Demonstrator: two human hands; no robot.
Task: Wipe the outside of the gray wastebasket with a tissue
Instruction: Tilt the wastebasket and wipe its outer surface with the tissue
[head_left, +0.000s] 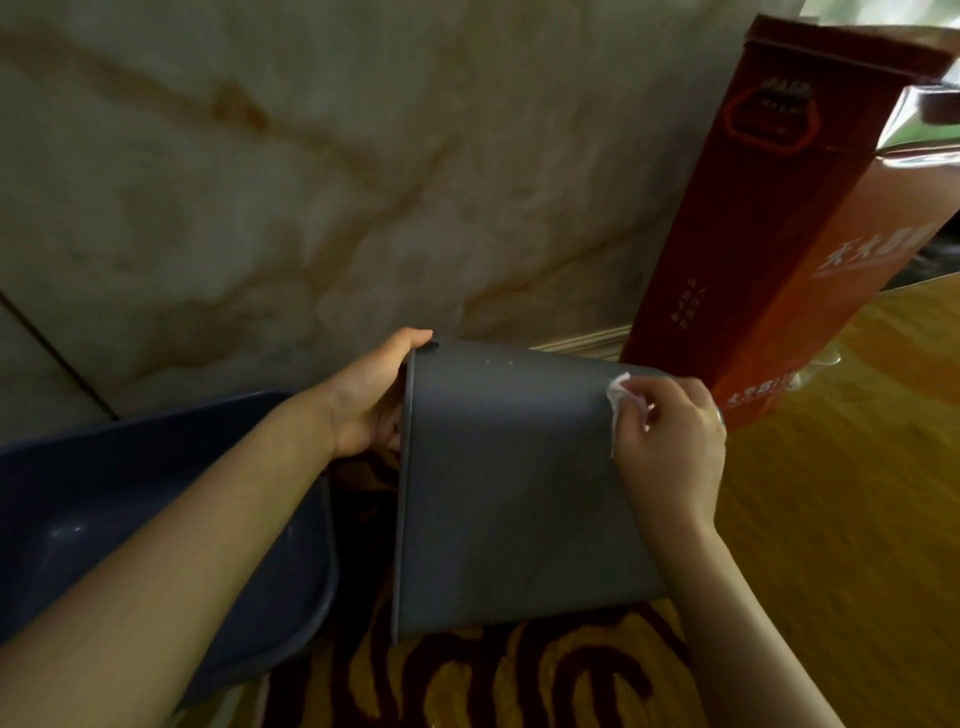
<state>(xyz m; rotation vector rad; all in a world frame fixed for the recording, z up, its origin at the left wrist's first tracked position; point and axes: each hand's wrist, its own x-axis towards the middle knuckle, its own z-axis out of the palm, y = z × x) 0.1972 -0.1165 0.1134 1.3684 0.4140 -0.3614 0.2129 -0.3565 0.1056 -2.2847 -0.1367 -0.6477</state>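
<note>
**A:** What takes up the most room?

**B:** A beige marble wall with brown veins (311, 182) fills the back. In front of it, on the right, a tall red cardboard box with pale lettering (769, 234) stands on a golden-yellow surface (857, 467). On the left lies a dark blue plastic basin (130, 509), partly under the left forearm.

**A:** And the bin?

**B:** The gray plastic wastebasket (509, 493) is on its side in the middle, above a yellow-and-maroon patterned rug (519, 675). Its open rim faces left, just beside the basin, and its base end points right, near the foot of the box. I cannot tell whether it rests on the rug or is held clear of it.

**A:** How are the hands placed?

**B:** The left hand (369, 400) has its grip closed around the rim, thumb over the top edge and fingers curled at the mouth. The right hand (675, 447) is at the base end, its grip pinching a white crumpled tissue (618, 389).

**A:** Is the tissue on the bin?

**B:** Yes, it touches the gray outer wall at the upper right corner.
</note>
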